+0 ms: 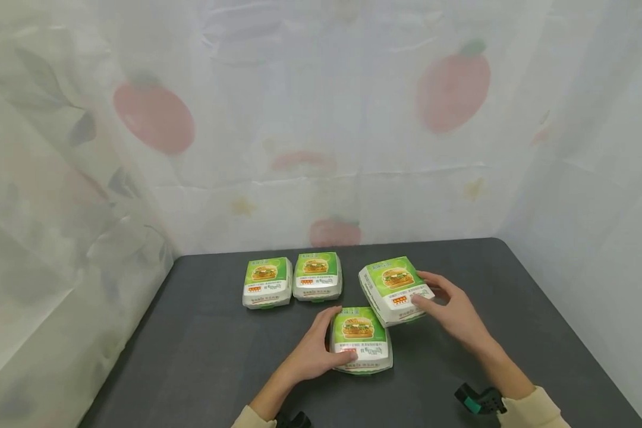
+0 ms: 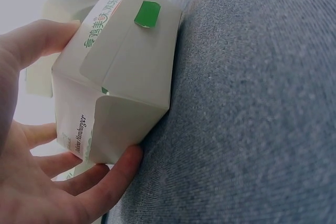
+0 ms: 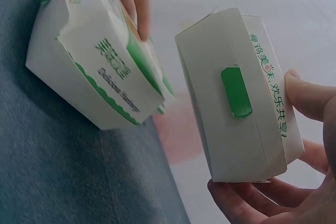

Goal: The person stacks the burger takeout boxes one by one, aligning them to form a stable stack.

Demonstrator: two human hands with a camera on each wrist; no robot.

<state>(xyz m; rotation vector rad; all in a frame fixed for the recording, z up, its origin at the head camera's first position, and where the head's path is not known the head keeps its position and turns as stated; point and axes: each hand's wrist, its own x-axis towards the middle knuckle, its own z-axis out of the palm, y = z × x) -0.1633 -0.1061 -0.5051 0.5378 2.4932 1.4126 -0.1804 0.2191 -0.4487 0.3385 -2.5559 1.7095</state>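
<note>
My left hand (image 1: pixel 311 354) grips a white and green burger box (image 1: pixel 361 333) at its left side, thumb over the near edge of the lid. In the left wrist view that box (image 2: pixel 131 56) sits on the dark table, its green tab facing the camera. My right hand (image 1: pixel 456 310) holds another burger box (image 1: pixel 393 284) by its right side, thumb on the lid. The right wrist view shows this box (image 3: pixel 226 145) raised off the table and tilted. From the head view, its near left corner overlaps the far right corner of the left hand's box.
Two similar burger boxes, one on the left (image 1: pixel 267 284) and one beside it (image 1: pixel 317 276), stand side by side toward the table's far edge. The dark table (image 1: pixel 208 362) is bordered by a pale printed curtain (image 1: pixel 385 196) at the back and sides.
</note>
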